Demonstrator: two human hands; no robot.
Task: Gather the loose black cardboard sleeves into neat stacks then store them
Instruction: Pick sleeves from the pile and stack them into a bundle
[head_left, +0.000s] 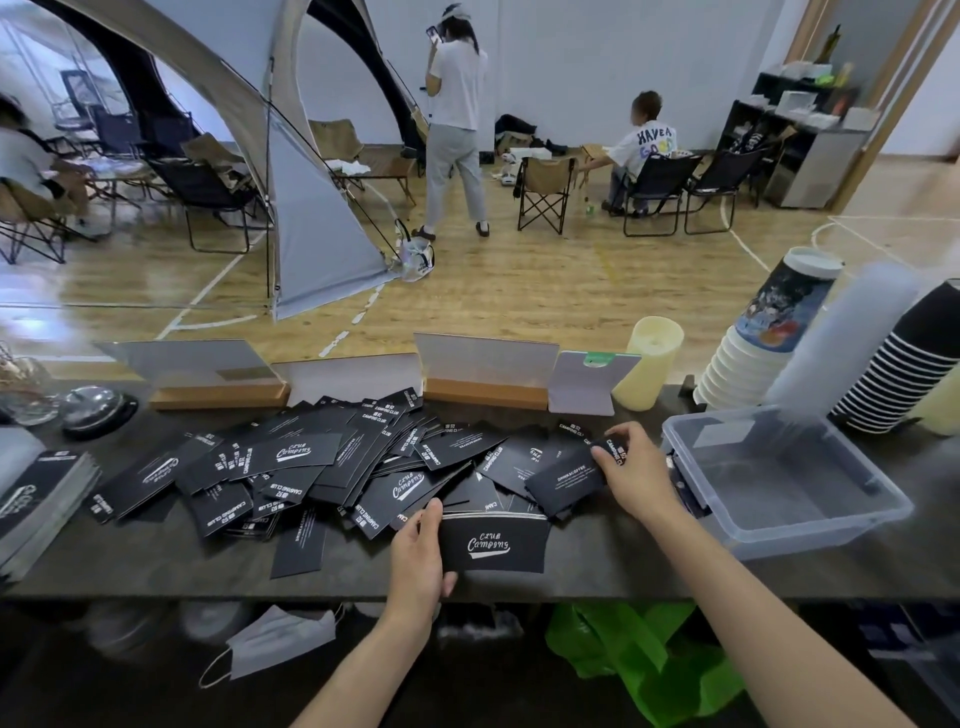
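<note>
Beyond the hands, a wood-floored room holds a tent (291, 171) and folding chairs. The dark tabletop (597, 561) carries loose black sleeves (311, 462) left of the hands. Right of them sits a clear bin (779, 478), contents unclear. The left hand (418, 556) grips a neat sleeve stack (493, 540); the right hand (636, 470) pinches one sleeve (566, 480).

We read "CLUB Camping" in white script on the stack (493, 543) at lower centre, and again on a sleeve (296, 451) left of centre in the pile. Other sleeves carry "CAMPING CLUB" (283, 492) — one at right reads "DRINK&COFFEE" (566, 480). On a seated person's shirt (652, 141), upper right, "HAVE A GO…" — the rest is hidden.
</note>
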